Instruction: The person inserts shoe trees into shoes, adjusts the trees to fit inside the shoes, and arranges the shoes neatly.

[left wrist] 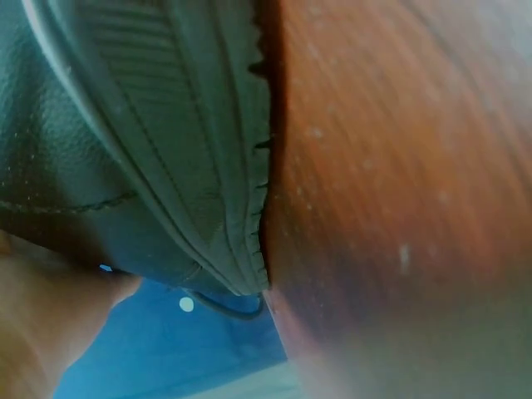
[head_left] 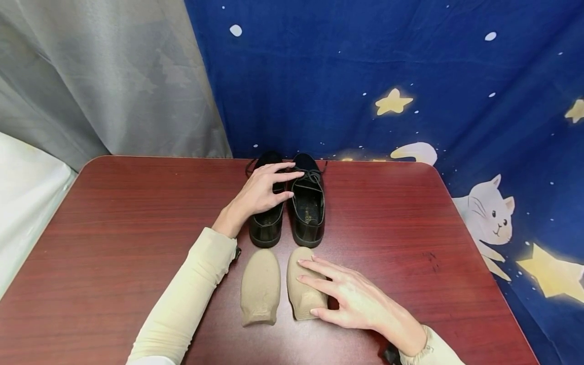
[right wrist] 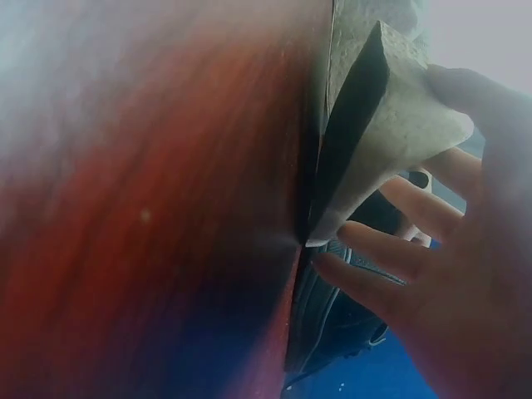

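Observation:
Two black lace-up shoes (head_left: 308, 230) stand side by side at the far edge of the table, toes pointing away. My left hand (head_left: 260, 190) lies over the left shoe (head_left: 265, 235), its fingers fairly straight and reaching toward the right one. The side and sole of a shoe (left wrist: 158, 125) fill much of the left wrist view. Nearer to me are two beige molded shoe inserts, a left one (head_left: 260, 286) and a right one (head_left: 300, 294). Over the right insert my right hand (head_left: 360, 299) spreads its fingers; firm contact is hard to judge. Part of that insert is covered.
All of this is on a reddish-brown wooden table (head_left: 137, 243) with rounded far corners. Behind it hang a grey curtain (head_left: 128, 86) and a blue curtain (head_left: 310, 76) printed with stars and a white cat. White cloth (head_left: 27, 187) shows at the left.

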